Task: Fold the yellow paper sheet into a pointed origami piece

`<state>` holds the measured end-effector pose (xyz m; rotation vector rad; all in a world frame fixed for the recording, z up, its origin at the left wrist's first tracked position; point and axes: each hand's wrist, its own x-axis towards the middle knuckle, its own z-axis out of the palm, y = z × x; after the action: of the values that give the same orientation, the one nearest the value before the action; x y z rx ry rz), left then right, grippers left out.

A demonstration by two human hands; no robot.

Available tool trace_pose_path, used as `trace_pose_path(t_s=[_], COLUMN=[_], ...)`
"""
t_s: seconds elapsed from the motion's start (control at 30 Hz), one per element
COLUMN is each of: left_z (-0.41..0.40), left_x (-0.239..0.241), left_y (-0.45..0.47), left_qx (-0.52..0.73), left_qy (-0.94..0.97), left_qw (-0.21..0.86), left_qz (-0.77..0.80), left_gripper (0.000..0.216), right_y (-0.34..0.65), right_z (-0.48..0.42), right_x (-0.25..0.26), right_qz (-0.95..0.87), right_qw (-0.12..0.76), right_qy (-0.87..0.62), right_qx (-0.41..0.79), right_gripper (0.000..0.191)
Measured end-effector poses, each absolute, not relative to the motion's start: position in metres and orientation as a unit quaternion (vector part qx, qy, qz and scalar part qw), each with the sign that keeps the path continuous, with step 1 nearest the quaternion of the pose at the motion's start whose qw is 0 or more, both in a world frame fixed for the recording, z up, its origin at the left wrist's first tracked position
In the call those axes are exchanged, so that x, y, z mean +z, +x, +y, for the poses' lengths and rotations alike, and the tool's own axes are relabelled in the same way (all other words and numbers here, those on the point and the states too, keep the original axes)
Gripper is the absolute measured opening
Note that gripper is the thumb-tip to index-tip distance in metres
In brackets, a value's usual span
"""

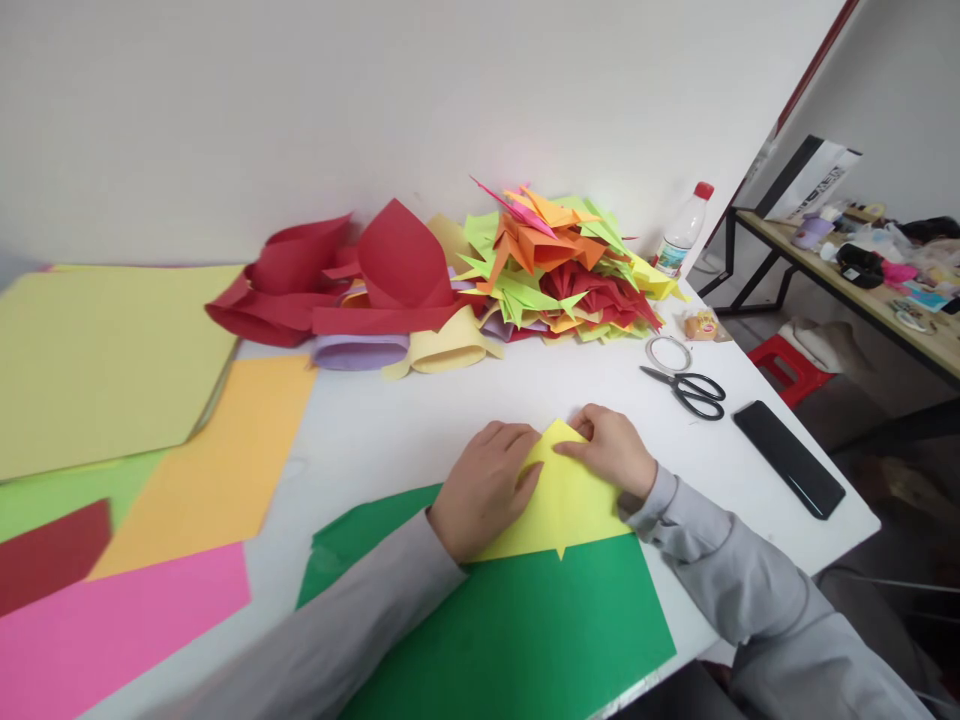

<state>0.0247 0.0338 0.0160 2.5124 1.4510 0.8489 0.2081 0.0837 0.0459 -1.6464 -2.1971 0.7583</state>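
A folded sheet of yellow paper [574, 505] lies over a large green sheet [525, 630] near the table's front edge. Its top corner is pointed, and a small tip sticks out below its lower edge. My left hand [487, 485] rests on the left side of the yellow paper, fingers bent over it and thumb apart. With thumb and fingers closed, my right hand [611, 450] pinches the paper's upper right edge beside the point. Both hands are close to the top corner.
Colored sheets, one of them orange [225, 450], lie at left. Red paper shapes [401, 260] and a pile of folded paper stars [555, 270] stand against the wall. Scissors [694, 390], a tape roll [667, 353], a black phone [789, 460] and a bottle [682, 230] are at right.
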Motion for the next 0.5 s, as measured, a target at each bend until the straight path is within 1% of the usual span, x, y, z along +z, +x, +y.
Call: trace_pose_path(t_s=[0.07, 0.1, 0.2, 0.27, 0.3, 0.37, 0.5], left_z=[0.036, 0.037, 0.039, 0.039, 0.039, 0.039, 0.038], left_x=[0.021, 0.024, 0.037, 0.045, 0.048, 0.052, 0.053], left_y=[0.022, 0.021, 0.019, 0.018, 0.018, 0.019, 0.021], left_qx=[0.287, 0.29, 0.293, 0.29, 0.286, 0.277, 0.279], left_qy=[0.809, 0.789, 0.695, 0.62, 0.589, 0.546, 0.524], left_qw=[0.135, 0.19, 0.409, 0.545, 0.592, 0.64, 0.654], left_qz=[0.496, 0.508, 0.515, 0.483, 0.47, 0.465, 0.469], left_gripper=[0.026, 0.031, 0.044, 0.044, 0.042, 0.04, 0.041], right_y=[0.211, 0.212, 0.214, 0.214, 0.213, 0.212, 0.209], right_z=[0.086, 0.087, 0.086, 0.084, 0.083, 0.081, 0.08], right_x=[0.045, 0.045, 0.047, 0.049, 0.05, 0.052, 0.051], right_qz=[-0.745, -0.739, -0.718, -0.7, -0.691, -0.675, -0.656], right_qw=[0.186, 0.205, 0.244, 0.256, 0.259, 0.262, 0.272], right_qy=[-0.55, -0.533, -0.487, -0.472, -0.468, -0.464, -0.452], right_qx=[0.328, 0.357, 0.433, 0.47, 0.485, 0.511, 0.54], right_gripper=[0.024, 0.024, 0.026, 0.029, 0.032, 0.038, 0.048])
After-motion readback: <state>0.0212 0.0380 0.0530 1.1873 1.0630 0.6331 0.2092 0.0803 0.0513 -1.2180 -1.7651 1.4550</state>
